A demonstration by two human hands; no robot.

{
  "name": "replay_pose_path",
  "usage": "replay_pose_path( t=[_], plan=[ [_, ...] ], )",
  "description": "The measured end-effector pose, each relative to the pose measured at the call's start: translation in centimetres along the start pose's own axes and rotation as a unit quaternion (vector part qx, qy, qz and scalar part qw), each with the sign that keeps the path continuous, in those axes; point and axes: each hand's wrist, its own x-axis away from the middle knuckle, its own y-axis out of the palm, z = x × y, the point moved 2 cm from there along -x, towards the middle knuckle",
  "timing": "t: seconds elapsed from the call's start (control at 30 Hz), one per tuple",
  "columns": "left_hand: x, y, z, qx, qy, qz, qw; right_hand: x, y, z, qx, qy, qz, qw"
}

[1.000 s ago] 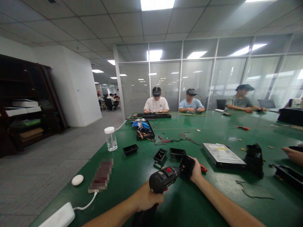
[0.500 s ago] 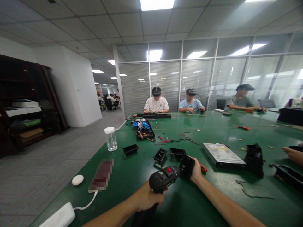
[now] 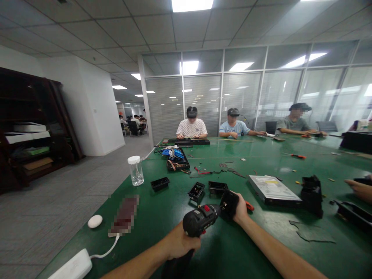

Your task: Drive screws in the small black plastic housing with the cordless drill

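Drill (image 3: 200,221) clamped by its grip in the left hand (image 3: 178,244), fist closed tight, nose aimed forward at the black plastic housing (image 3: 229,203). Anything to worry about?

— Plenty. Look at the right hand (image 3: 241,209): closed round the far side of that housing, propping it on edge on the worktop (image 3: 203,255), directly in line with the bit. Cannot tell whether the bit sits in a screw head; hidden behind the chuck.

— A slip, then?

— Probably the main risk. Off the screw, past or through thin plastic, straight into the right palm. Likely too: torque twisting the housing out of a one-hand hold, with nothing else bracing it.

— Anything near the right hand to get knocked?

— Red-handled tool (image 3: 249,206) poking out just to its right, touching or nearly so. Open black tray (image 3: 217,188) just beyond it, small black part (image 3: 197,191) to the left of that, silver drive (image 3: 273,189) off to the right, apart. Co-worker's hand (image 3: 359,190) far out to the right, well clear.

— And around the left hand?

— Clear bottle (image 3: 136,170) well ahead and to the left, too far to matter.

— Best precaution?

— Lay the housing flat, shift the right hand off the line of the bit, go gently on the trigger.
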Motion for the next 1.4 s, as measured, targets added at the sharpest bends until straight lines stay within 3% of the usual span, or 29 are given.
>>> replay_pose_path(
  t=[1.4],
  plan=[
    [0.19,-0.06,0.77,-0.025,-0.002,-0.005,1.0,0.09,0.13,-0.03,0.002,0.004,-0.002,1.0]
  ],
)
